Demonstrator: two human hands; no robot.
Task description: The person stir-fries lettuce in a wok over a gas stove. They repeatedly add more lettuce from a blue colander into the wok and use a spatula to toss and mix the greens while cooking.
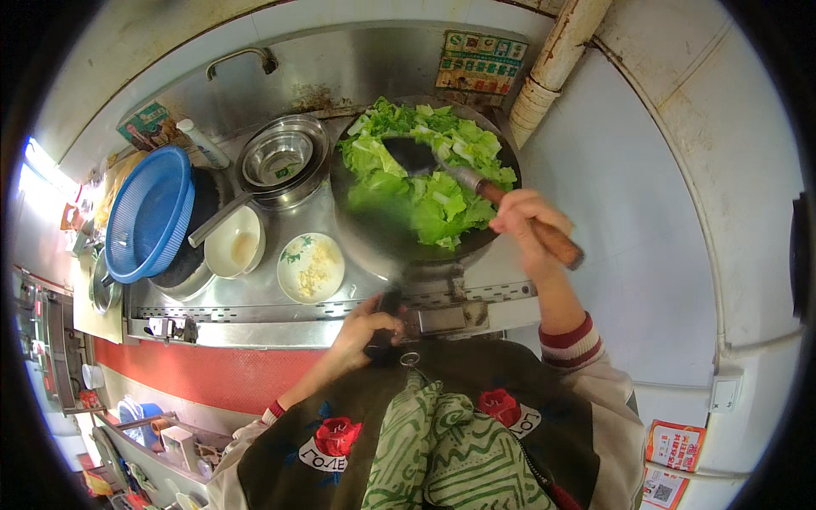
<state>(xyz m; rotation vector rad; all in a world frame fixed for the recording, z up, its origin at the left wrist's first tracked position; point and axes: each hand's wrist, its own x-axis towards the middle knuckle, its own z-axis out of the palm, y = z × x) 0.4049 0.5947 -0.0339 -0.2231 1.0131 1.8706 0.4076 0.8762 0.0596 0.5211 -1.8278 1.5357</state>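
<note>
My right hand [532, 220] grips the wooden handle of a wok spatula [472, 178]. Its dark metal blade hangs over chopped leafy greens [440, 201], which are heaped in a large wok [370, 239] on the stove. At the wok's near side, my left hand [366, 331] is closed around its dark handle [391, 298]. Part of the near wok wall looks blurred. Left of the wok, a white plate [331, 287] holds minced garlic-like bits and some chopped green herb. Beside it stands a white bowl [223, 255] with a little brownish residue.
Nested steel bowls [319, 143] sit behind the plate, with a metal ladle handle [220, 220] jutting out. A blue plastic colander [150, 217] rests over a dark pan [201, 223] at left. A faucet [242, 57] and a vertical pipe [551, 70] edge the back.
</note>
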